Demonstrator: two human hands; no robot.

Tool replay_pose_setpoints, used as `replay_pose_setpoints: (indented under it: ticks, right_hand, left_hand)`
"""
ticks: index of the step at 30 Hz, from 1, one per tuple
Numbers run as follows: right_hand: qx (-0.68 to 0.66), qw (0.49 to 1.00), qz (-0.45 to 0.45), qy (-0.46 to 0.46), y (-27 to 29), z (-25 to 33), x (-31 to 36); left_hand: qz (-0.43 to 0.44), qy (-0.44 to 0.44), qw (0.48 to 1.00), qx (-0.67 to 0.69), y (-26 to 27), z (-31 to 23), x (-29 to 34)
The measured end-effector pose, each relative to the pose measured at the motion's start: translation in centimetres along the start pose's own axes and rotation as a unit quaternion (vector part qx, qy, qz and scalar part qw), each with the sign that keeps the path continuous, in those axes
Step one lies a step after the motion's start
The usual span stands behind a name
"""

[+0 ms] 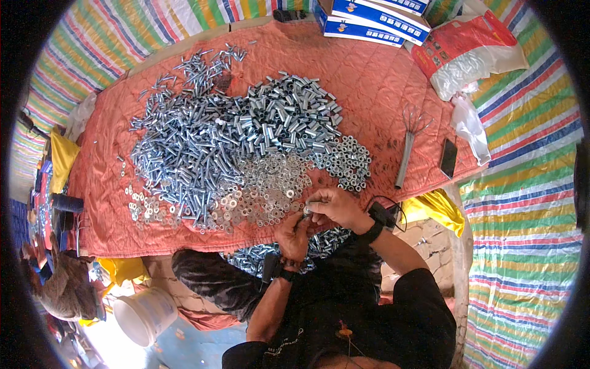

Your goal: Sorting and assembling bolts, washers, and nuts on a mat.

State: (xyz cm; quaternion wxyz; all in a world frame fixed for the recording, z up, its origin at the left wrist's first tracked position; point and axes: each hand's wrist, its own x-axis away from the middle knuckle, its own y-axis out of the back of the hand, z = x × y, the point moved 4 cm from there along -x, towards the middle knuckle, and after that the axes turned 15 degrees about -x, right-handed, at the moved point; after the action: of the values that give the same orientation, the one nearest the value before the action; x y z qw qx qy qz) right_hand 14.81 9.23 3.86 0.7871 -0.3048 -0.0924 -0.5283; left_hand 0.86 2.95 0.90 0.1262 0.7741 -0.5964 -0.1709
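Both hands, left hand [294,234] and right hand [335,208], pinch a small bolt assembly [309,209] at the near edge of the washer pile [264,194]; threading probably goes best with parts aligned.

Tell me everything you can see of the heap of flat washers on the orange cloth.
The washers are small flat rings with round holes, silvery metal, duller than the shiny bolts to their left. They lie loose and overlapping in a shallow heap on the quilted orange cloth, below the pile of sleeves and beside the nuts. The heap's near edge reaches the right hand and left hand, which pinch a small metal piece between them.
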Motion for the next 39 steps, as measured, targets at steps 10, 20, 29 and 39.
replay_pose_setpoints:
  ticks: [10,20,29,39]
  right_hand:
    - [0.485,0.772,-0.181,0.368,3.5,4.0,-2.3]
    - [0.629,0.678,-0.115,0.362,4.7,4.1,-4.9]
    - [0.35,0.877,-0.038,0.327,0.7,3.3,0.3]
    - [0.431,0.811,0.099,0.383,-1.8,2.4,1.4]
  left_hand:
    - [0.028,0.048,0.997,0.049,-0.3,0.5,-0.2]
    - [0.025,0.029,0.998,0.057,-0.3,0.4,-0.1]
    - [0.041,0.075,0.993,0.078,-0.7,1.6,0.2]
    - [0.037,0.02,0.998,0.046,-0.8,2.1,0.3]
